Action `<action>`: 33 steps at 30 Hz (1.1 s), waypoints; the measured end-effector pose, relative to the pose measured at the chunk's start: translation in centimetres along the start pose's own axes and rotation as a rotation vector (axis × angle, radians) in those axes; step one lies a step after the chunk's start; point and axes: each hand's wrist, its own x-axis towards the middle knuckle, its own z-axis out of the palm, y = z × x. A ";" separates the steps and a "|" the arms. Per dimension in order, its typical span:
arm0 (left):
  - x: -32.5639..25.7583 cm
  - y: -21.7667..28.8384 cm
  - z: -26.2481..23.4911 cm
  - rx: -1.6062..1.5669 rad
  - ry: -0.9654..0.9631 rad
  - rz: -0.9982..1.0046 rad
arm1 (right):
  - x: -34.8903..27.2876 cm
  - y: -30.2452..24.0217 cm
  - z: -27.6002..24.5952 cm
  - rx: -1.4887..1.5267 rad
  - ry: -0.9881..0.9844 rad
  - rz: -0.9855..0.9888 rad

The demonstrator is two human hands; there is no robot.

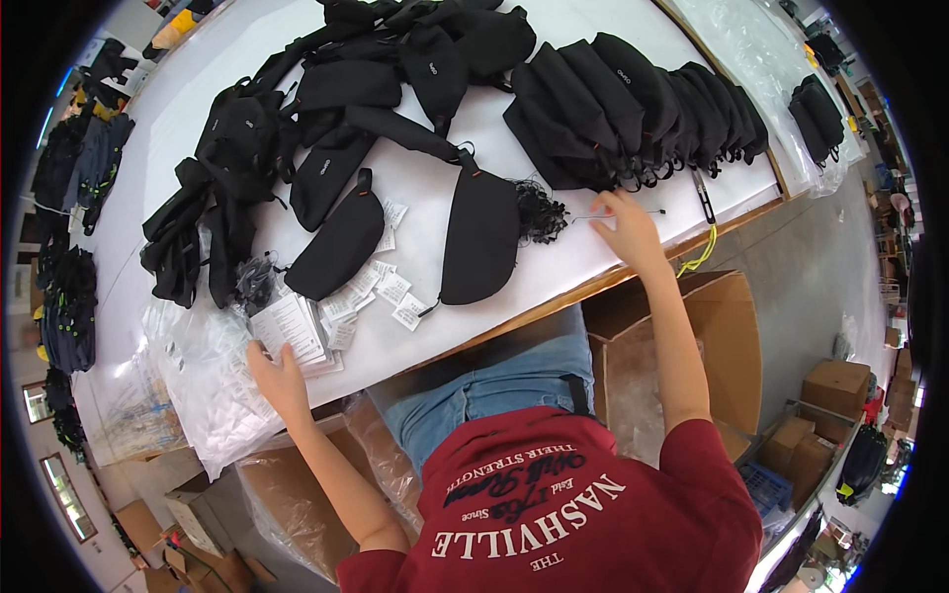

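My left hand (278, 381) rests at the near edge of a stack of white printed cards (290, 330), thumb and fingers apart. Small white labels (393, 288) lie scattered beside that stack. On the right, my right hand (631, 233) is over the table next to a tangle of thin black cords (540, 211). Its thumb and fingers are apart, with one thin cord running by them; whether they touch it is unclear. Between my hands lie a black pouch (480, 237) and another black pouch (341, 242), both flat.
A row of black pouches (633, 99) stands at the right. More are heaped (351, 84) at the back and left. Clear plastic bags (213, 395) hang over the left edge. Open cardboard boxes (727, 326) stand below the wooden table edge (554, 296). A yellow cord (700, 253) dangles there.
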 end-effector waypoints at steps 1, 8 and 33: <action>0.1 0.1 -0.3 -0.176 -0.117 -0.071 | 0.4 -0.6 0.4 0.006 0.002 -0.003; -3.8 5.5 -0.4 -0.703 -0.270 0.002 | 1.4 -1.7 0.5 0.085 -0.163 -0.009; -11.9 15.4 1.2 -1.010 -0.684 0.189 | -7.3 -16.1 -0.4 0.980 -0.281 0.020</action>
